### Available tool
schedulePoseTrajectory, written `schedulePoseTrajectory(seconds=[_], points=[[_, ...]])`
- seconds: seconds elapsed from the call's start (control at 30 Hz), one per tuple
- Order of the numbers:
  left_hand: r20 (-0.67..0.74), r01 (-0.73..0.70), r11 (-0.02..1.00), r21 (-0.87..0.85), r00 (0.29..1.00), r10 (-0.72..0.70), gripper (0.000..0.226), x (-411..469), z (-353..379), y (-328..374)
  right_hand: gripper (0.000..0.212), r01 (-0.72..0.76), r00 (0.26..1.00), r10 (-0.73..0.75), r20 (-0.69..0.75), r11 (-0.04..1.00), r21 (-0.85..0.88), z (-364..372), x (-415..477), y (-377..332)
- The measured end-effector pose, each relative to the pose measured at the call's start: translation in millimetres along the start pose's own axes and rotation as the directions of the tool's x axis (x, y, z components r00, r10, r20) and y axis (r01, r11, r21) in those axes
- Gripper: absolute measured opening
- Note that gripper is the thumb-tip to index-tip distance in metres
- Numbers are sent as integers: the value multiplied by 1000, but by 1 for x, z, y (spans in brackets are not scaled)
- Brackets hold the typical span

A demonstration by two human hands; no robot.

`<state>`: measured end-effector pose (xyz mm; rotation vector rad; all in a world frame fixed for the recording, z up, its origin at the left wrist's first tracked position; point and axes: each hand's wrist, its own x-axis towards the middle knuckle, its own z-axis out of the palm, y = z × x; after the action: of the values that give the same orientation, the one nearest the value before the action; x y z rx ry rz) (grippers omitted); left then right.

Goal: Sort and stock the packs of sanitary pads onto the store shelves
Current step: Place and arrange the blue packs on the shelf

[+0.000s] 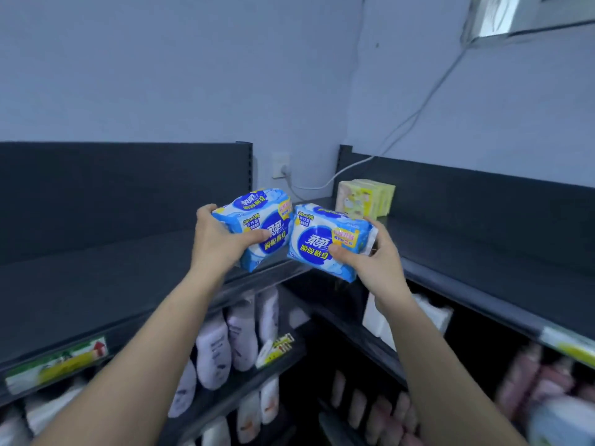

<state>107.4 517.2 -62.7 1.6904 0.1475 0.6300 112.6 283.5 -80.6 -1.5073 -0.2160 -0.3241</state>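
we hold two blue packs over the top shelf (128, 278) corner: left hand (219, 243) grips the left pack (257, 226), right hand (370, 262) grips the right pack (328, 239), likely to set beside the yellow packs (367, 197).

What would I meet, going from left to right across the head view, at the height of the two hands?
Left top shelf → left hand → left blue pack → right blue pack → right hand → right top shelf. The yellow packs overlap the right hand, so they are left out.
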Motion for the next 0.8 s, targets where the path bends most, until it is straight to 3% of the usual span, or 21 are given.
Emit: schedulePoseTrajectory(seconds=[0.23,0.37,0.47,0.8], points=[[162,9,997,-76,987,3,81,-77,118,28,83,-34,981,6,-195,989,-143,-149,-44,-26],[282,28,988,-155,959,17,96,-119,187,44,86,-54,953,-26,-301,966,-254,-233,-71,-40],[363,33,982,-186,931,38,91,-148,236,56,85,-87,929,-32,-368,950,-301,-289,-91,-49],[649,70,966,-247,752,111,125,-236,392,103,80,-154,805,-52,-591,943,-294,-449,-150,-77]])
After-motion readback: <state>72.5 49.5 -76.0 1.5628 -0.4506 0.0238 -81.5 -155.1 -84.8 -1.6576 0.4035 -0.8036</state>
